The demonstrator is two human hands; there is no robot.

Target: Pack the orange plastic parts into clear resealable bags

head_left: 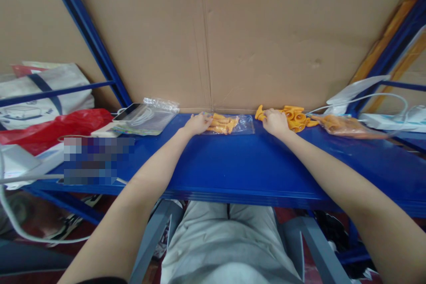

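Along the tabletop's (226,164) back edge, left hand (198,123) is touching the filled clear bag (246,124), grip unclear; right hand (275,122) is grasping an orange piece (259,112) beside the loose pile (296,120), possibly scattering frontward if that wrist is bumping it.

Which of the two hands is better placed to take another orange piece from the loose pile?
Probably the right hand: it is already beside the pile of orange pieces. The left hand is farther away, at the clear bag.
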